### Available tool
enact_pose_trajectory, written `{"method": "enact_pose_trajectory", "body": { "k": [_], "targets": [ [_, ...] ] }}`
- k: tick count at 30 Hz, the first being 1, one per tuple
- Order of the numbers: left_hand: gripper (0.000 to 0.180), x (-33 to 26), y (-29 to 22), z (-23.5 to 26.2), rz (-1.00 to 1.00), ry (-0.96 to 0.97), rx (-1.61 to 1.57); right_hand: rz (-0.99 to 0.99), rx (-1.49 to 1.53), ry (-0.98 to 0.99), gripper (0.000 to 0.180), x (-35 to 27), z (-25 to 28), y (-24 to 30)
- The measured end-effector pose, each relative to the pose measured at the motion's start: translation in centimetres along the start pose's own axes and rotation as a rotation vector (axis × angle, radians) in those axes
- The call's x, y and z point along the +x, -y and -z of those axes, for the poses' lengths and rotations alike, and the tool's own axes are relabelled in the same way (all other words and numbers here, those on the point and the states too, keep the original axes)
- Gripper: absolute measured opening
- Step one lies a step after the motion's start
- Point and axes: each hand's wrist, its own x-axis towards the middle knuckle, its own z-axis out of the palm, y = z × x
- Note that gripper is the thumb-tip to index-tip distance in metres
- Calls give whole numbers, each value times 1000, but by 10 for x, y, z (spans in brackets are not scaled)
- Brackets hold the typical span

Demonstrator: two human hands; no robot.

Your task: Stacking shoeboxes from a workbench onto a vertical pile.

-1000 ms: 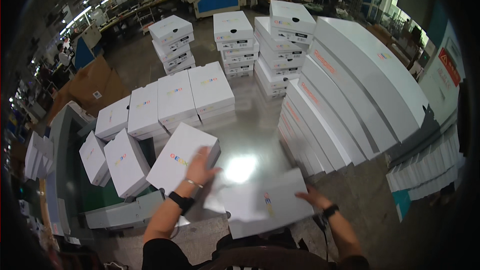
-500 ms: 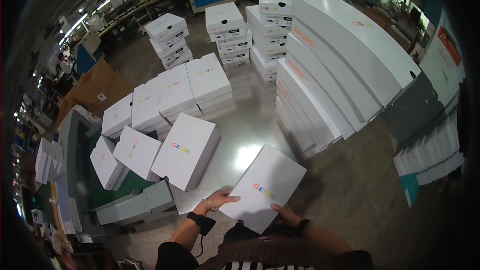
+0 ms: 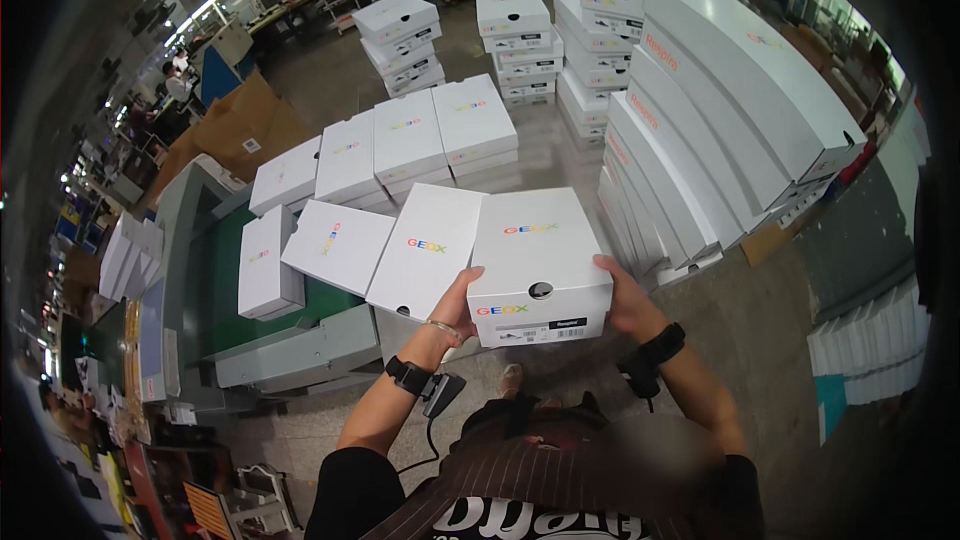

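Observation:
Between my two hands is a white lidded shoebox (image 3: 540,240), its labelled end with a round finger hole turned toward me. My left hand (image 3: 457,305) is closed around its left side, thumb near the lid's edge. On the opposite side my right hand (image 3: 628,298) grips the box, its fingers partly hidden behind the wall. Right beside the held box, to the left, lies another white shoebox (image 3: 428,250). Farther left, a slanted shoebox (image 3: 338,245) and a narrower-looking shoebox (image 3: 270,265) lie by the green conveyor belt (image 3: 222,265).
Behind them a row of shoeboxes (image 3: 407,135) stands on the shiny metal table (image 3: 545,170). Stacked shoeboxes (image 3: 513,20) rise at the back. A tall stack of larger boxes (image 3: 740,90) leans close on the right. The conveyor's grey metal frame (image 3: 300,350) borders the left.
The held shoebox has turned from a slant to nearly straight, raising its labelled end into sight. My hands have moved from its near edges to its two sides. The view has shifted.

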Motion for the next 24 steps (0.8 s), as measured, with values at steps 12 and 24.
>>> {"method": "enact_pose_trajectory", "body": {
  "k": [12, 24],
  "targets": [
    [57, -99, -96, -77, -928, 213, 151, 1033, -786, 75, 89, -134, -115, 151],
    [60, -89, -121, -103, -1031, 337, 263, 1039, -390, 172, 73, -150, -107, 159]
  ]
}}
